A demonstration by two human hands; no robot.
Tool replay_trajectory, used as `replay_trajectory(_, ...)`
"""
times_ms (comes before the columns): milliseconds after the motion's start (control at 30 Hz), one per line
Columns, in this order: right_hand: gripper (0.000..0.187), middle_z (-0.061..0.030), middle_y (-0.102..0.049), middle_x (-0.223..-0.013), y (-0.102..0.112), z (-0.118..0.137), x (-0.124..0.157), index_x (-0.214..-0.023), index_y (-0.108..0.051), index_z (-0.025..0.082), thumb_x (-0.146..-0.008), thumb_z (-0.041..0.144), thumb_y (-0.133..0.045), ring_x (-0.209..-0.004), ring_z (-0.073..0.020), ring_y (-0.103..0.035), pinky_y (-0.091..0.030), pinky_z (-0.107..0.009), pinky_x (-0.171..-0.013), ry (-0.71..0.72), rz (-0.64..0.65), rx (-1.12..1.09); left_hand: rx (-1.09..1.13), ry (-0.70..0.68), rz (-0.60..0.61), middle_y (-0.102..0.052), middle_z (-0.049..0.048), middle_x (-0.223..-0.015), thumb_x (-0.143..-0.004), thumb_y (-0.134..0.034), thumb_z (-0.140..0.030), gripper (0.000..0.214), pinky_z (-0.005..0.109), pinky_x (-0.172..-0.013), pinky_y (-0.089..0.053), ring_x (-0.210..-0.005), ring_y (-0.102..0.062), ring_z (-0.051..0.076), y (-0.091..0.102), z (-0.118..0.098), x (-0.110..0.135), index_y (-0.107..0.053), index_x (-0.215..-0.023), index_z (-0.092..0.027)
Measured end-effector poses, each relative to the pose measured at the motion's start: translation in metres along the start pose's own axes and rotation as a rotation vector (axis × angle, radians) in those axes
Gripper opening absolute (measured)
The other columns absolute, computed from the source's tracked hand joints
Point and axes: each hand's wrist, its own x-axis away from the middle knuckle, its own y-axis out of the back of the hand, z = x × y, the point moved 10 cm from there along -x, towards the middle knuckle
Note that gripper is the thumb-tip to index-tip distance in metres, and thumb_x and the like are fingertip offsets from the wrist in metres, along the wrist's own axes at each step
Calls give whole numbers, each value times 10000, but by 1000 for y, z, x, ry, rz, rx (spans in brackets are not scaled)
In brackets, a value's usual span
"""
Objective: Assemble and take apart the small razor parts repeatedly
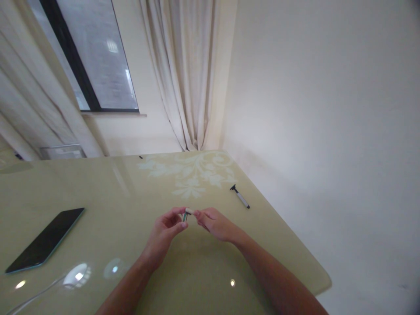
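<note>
Over the middle of the table, my left hand (pixel 166 227) pinches a small narrow piece (pixel 185 216) with a dark and green stripe between thumb and fingertips. It resembles a razor head, but it is too small to be sure. Close by on the right, my right hand (pixel 211 222) is closed, its fingers holding a small pale-tipped thing (pixel 189 211) against the upper end of that piece. Most of this thing is hidden by the fingers. Beyond my right hand lies a razor (pixel 241 197) with a grey handle and a black head, touched by neither hand.
A dark tablet (pixel 46 240) with a light blue edge lies at the left of the glossy greenish table (pixel 203 275). Toward the far edge sits a tiny black object (pixel 141 157). A white cable (pixel 36 296) runs at the lower left. The wall (pixel 311 144) borders the table's right side.
</note>
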Motion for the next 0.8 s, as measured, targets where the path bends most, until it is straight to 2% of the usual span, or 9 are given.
replay_trajectory(67, 597, 37, -389, -624, 11, 5, 0, -674, -441, 202, -1055, 652, -349, -598, -119, -363, -256, -273, -579, 33, -135, 138, -17, 13, -11, -638, -21, -740, -686, -911, -386, 440, 243, -695, -429, -716, -550, 138, 1, 1, 0, -817, -1085, -225)
replay_trajectory(133, 571, 29, -409, -639, 10, 10, 0, -685, -457, 201, -1068, 611, -346, -616, -127, -384, -255, -279, -594, 58, -168, 205, -23, 21, -21, -633, -23, -730, -682, -913, -390, 440, 246, -691, -436, -706, -552, 138, 2, 1, 0, -816, -1077, -220)
replay_trajectory(233, 579, 41, -379, -620, -9, 8, 1, -686, -416, 213, -1053, 654, -341, -573, -119, -350, -260, -270, -567, 49, -20, 71, -2, 18, -22, -653, -10, -741, -677, -921, -391, 459, 254, -719, -459, -743, -584, 153, 3, 0, 0, -814, -1090, -220)
replay_trajectory(300, 594, 63, -321, -594, -25, 1, 3, -695, -370, 228, -1024, 722, -338, -519, -107, -297, -252, -261, -523, -17, 137, -107, 31, 20, -21, -669, 2, -756, -666, -930, -394, 481, 259, -733, -468, -767, -601, 163, 3, 1, 0, -813, -1098, -217)
replay_trajectory(367, 609, 75, -290, -576, -30, -4, 5, -696, -353, 235, -1003, 761, -335, -491, -101, -263, -239, -260, -496, -62, 216, -199, 57, 23, -12, -671, 5, -758, -651, -940, -396, 487, 264, -744, -468, -780, -606, 169, 2, 1, 0, -816, -1086, -215)
replay_trajectory(567, 624, 40, -373, -635, 9, 10, 0, -685, -458, 197, -1038, 698, -344, -609, -116, -357, -245, -269, -576, 63, -142, 143, 18, 39, -5, -635, -21, -722, -672, -928, -405, 448, 269, -764, -451, -767, -586, 163, 0, 4, 1, -811, -1067, -227)
replay_trajectory(633, 618, 41, -382, -634, 1, 13, 1, -685, -451, 198, -1043, 688, -341, -605, -113, -361, -254, -262, -573, 62, -81, 119, 11, 45, -8, -642, -14, -736, -673, -925, -422, 475, 272, -764, -449, -769, -584, 166, 1, 3, 1, -806, -1086, -218)
replay_trajectory(733, 616, 59, -359, -589, -21, 9, 6, -671, -410, 207, -1029, 706, -366, -531, -95, -311, -244, -245, -512, -6, 149, -112, 14, 35, -18, -650, -7, -756, -659, -930, -440, 519, 265, -742, -437, -763, -578, 165, 3, -1, 1, -796, -1103, -207)
replay_trajectory(800, 569, 76, -350, -587, -18, 6, 8, -708, -445, 208, -999, 697, -471, -494, -81, -273, -216, -233, -470, -61, 198, -278, -6, 16, -33, -627, -20, -738, -670, -923, -443, 530, 249, -700, -414, -725, -555, 149, 4, -5, 0, -781, -1123, -209)
